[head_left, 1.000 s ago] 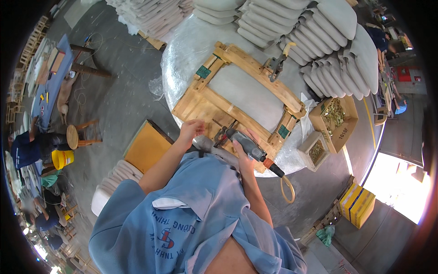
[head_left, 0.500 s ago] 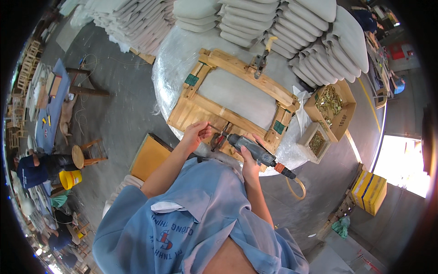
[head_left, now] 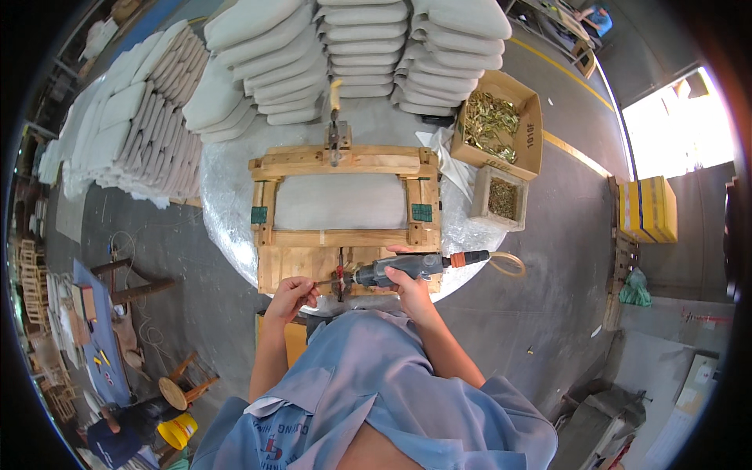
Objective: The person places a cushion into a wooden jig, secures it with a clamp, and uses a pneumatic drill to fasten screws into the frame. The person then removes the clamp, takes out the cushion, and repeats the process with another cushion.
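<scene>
1. Driver (head_left: 427, 265): dark grey, orange collar, held above the near part of the wooden jig (head_left: 360, 237).
2. Long axis about left-right, nose pointing left at the left hand (head_left: 291, 296), hose (head_left: 523, 266) off the right end.
3. Right hand (head_left: 415, 294): fingers clamped around the driver body; this is the nearer hand.
4. Left hand: fingers drawn together at the tip of the thin bit (head_left: 329, 281); can't tell whether they pinch the bit or some small part.
5. Red clamp (head_left: 341, 291) sits between left fingers and driver nose; contact with the bit unclear.
6. Grey panel (head_left: 342, 201) lies inside the jig frame, beyond both hands.
7. Tabletop (head_left: 227, 211): film-wrapped, rounded edge. Cushion stacks (head_left: 364, 47) at the far side; carton (head_left: 531, 149) and small tray (head_left: 497, 222) right of jig.
</scene>
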Tool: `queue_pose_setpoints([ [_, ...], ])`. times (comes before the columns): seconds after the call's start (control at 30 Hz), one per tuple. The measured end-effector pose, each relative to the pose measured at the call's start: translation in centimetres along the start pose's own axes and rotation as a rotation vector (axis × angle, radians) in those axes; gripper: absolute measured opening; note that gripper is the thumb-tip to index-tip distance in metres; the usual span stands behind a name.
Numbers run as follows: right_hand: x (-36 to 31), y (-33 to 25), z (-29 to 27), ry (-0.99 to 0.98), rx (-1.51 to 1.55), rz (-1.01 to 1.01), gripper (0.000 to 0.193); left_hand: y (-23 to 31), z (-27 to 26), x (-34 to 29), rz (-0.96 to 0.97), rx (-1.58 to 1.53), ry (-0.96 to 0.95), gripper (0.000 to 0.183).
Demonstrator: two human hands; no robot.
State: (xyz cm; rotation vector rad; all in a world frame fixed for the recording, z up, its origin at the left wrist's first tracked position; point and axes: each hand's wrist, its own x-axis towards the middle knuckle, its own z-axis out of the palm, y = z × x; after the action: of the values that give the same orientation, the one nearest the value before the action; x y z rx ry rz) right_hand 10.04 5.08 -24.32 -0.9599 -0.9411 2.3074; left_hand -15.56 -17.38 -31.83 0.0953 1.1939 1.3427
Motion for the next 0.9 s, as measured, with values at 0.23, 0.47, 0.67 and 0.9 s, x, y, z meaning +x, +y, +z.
queue_pose_setpoints([
  [0.23, -1.5, -0.9, -2.1, 0.079, 0.187, 0.008, 0.065, 2.5, 3.4, 1.0, 0.001, 0.176, -0.013, 0.024],
  [0.47, -1.0, -4.5, -5.1, 0.017, -0.05, -0.117, 0.079, 3.0, 7.4, 4.5, -0.097, 0.17, -0.062, 0.031],
  [0.67, 1.1, -7.7, -5.6, 0.167, -0.058, -0.24, 0.078, 5.3, 11.2, 9.2, -0.104, 0.178, 0.02, 0.051],
  [0.9, 3.7, -10.5, -6.8, 0.403, -0.04, -0.5, 0.06, 5.4, 14.1, 15.2, -0.017, 0.499, 0.143, 0.052],
])
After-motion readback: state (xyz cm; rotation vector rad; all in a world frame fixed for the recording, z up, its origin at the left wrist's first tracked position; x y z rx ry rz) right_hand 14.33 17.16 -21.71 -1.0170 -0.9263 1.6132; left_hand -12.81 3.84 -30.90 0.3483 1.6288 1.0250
